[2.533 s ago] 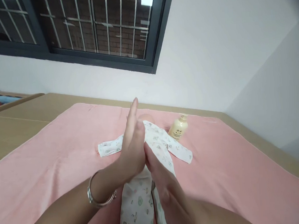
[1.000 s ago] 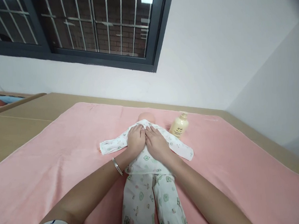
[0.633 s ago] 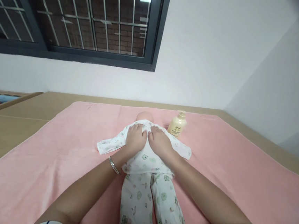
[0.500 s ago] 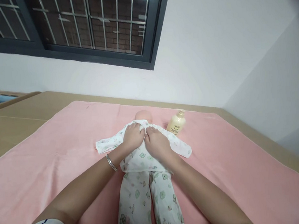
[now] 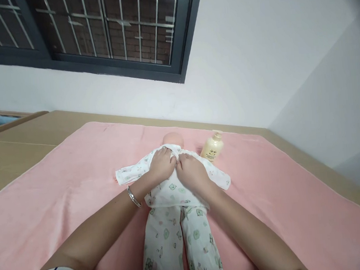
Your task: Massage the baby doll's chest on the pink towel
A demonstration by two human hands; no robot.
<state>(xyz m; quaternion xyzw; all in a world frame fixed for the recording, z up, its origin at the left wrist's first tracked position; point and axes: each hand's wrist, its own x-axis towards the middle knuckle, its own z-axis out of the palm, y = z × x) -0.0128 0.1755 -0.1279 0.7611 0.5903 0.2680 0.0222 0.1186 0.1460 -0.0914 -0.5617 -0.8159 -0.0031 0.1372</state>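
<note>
A baby doll [image 5: 172,138] lies stretched out, dressed in a white patterned baby shirt [image 5: 172,192] and matching trousers [image 5: 164,241]. Its sleeves spread out to both sides. On the upper chest my left hand [image 5: 162,164] is closed, its fingers on the shirt front just below the collar and its thumb pointing inward. Beside it, my right hand [image 5: 191,167] is closed with curled fingers, pinching the shirt at the chest. Both thumbs nearly meet at the middle; the bit of cloth between them is mostly hidden.
A pale yellow pump bottle [image 5: 212,146] stands by the doll's right-hand sleeve as I see it. Under everything spreads a pink sheet [image 5: 78,194] on a tan surface [image 5: 24,127]. Behind are a white wall [image 5: 226,84] and a barred window [image 5: 110,27].
My right hand has shifted slightly, its fingers now more curled. Both thumbs have moved a little rightward on the shirt front. The doll and bottle stay in place.
</note>
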